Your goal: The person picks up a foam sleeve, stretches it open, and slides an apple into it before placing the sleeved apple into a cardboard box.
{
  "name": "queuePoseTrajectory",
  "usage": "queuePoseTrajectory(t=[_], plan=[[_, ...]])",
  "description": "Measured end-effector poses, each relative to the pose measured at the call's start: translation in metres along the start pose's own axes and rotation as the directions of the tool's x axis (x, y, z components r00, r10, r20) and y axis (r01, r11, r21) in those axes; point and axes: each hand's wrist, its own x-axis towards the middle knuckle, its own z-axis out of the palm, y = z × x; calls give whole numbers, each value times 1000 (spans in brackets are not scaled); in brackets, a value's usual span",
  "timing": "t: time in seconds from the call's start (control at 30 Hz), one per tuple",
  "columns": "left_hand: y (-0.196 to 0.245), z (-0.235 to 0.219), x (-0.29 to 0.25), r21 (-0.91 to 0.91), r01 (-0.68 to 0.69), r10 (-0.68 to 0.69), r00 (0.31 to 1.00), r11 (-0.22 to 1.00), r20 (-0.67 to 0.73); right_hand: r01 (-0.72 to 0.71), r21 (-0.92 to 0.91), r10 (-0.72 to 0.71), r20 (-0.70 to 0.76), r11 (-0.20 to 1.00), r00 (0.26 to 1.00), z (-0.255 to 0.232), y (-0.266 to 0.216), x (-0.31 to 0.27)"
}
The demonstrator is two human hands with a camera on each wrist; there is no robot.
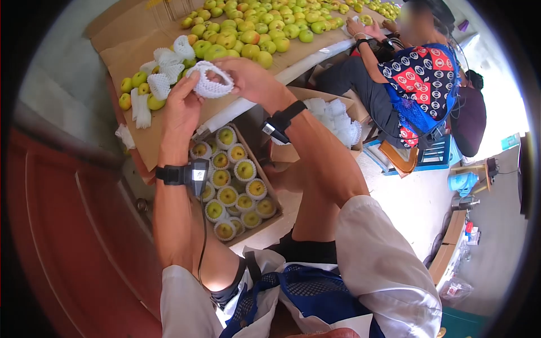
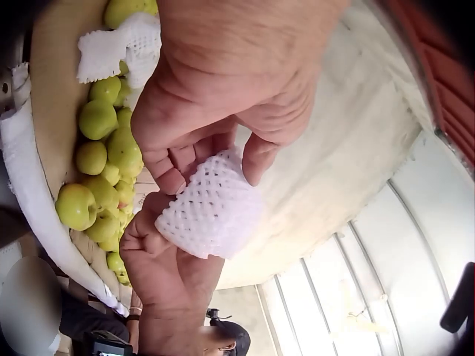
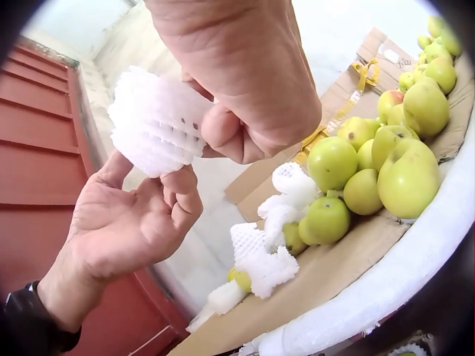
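Both hands hold one white foam net sleeve [image 1: 208, 88] above the near edge of the apple table. Its mouth is spread into a ring in the head view, and no apple shows inside. My left hand [image 1: 183, 104] pinches its left side between thumb and fingers. On the opposite side, the right hand [image 1: 251, 79] grips the rim with curled fingers. In the left wrist view the net [image 2: 211, 208] spans the space between the two hands. Loose yellow-green apples [image 3: 408, 178] and more foam sleeves [image 3: 267, 271] lie on the table close by.
Below the table edge stands a cardboard box [image 1: 256, 230] of apples in foam nets. Another box [image 1: 356, 107] holds a pile of white foam sleeves. A person in a patterned shirt [image 1: 420, 79] sits at the right along the table. A red panelled door [image 1: 73, 225] is at left.
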Motion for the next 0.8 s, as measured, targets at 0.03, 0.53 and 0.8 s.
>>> queuePoseTrajectory(t=[0.03, 0.53, 0.8], plan=[[2, 0, -1, -39, -4, 4, 1000, 999, -6, -29, 50, 27, 33, 998, 999, 0, 0, 0], [2, 14, -14, -344, 99, -48, 987, 934, 154, 23, 295, 6, -97, 955, 995, 22, 2, -2], [-5, 1, -7, -359, 88, -28, 985, 929, 170, -24, 236, 45, -84, 972, 995, 20, -3, -2]])
